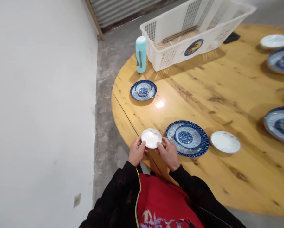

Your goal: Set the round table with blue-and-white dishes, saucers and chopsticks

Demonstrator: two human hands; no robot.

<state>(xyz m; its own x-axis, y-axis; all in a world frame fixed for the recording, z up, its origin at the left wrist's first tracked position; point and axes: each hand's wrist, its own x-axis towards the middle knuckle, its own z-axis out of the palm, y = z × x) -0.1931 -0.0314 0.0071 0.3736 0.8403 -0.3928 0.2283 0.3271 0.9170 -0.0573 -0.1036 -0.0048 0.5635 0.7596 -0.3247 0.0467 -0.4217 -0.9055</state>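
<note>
A small white dish (151, 138) is held by its rim between my two hands, near the table's front left edge. My left hand (137, 151) pinches its left side, thumb on top. On the other side my right hand (168, 153) grips the rim the same way, close to a blue-patterned plate (170, 135). In that plate sits a smaller blue-and-white bowl (194, 138). Just right of the plate lies a white oval-looking dish (225, 142). Farther back on the left, another blue-rimmed plate (133, 94) bears a small blue-and-white bowl (143, 89).
The wooden table (227, 110) has a rounded left end. A white plastic crate (168, 58) with sticks inside stands at the back, beside a turquoise bottle (141, 57). More blue plates (271, 128) and a white dish (274, 41) are at the right. A white wall (42, 95) rises left.
</note>
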